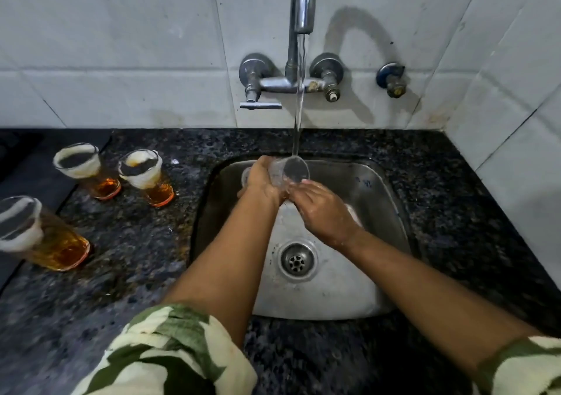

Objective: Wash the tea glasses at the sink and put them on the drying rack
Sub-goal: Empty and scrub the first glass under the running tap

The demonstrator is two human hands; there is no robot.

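A clear tea glass is tilted under the running stream of water over the steel sink. My left hand grips the glass around its body from the left. My right hand touches its lower side with the fingertips, fingers fairly straight. Three dirty tea glasses stand on the counter to the left, each with amber tea at the bottom and a milky film near the rim: one at the back, one beside it, one nearer at the far left.
A chrome wall tap runs water into the sink; its lever points sideways. The drain lies in the sink's middle. Black speckled granite counter surrounds the sink. White tiled walls close the back and right.
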